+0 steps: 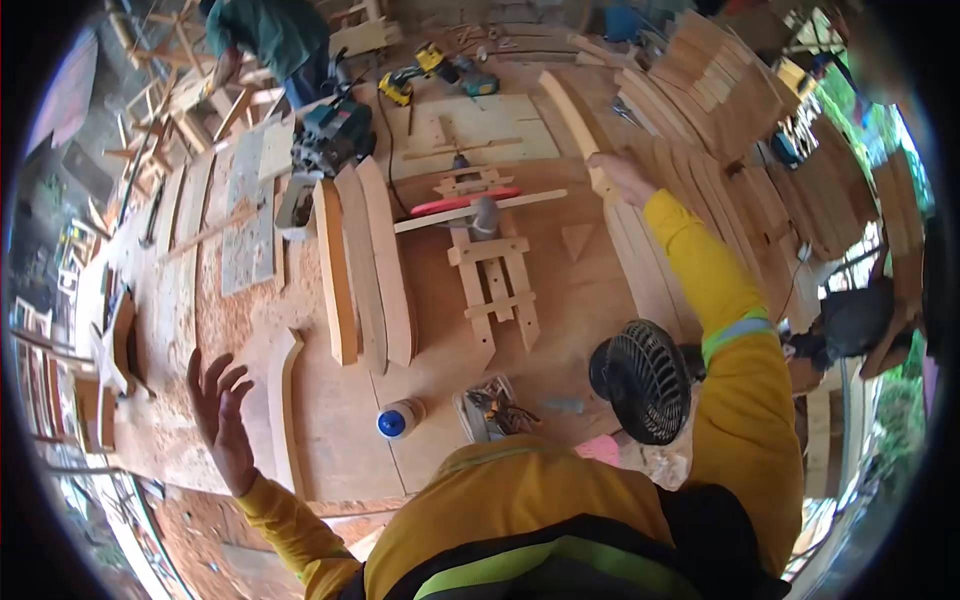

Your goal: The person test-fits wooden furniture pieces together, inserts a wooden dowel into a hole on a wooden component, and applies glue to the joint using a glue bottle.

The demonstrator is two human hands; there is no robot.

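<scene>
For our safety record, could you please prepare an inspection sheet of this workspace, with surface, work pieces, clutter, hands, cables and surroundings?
Surface: wooden table, with sawdust on its left part.
Work pieces: curved wood piece in the right hand; three long boards side by side; wooden frame near the middle.
Clutter: black fan, blue-lidded container, yellow drill.
Hands: right looks closed on the wood's near end; left hand raised, fingers spread, nothing seen in it.
Cables: dark cable beyond the boards; its ends are unclear.
Surroundings: another person at far left; stacked wood at far right.
</scene>
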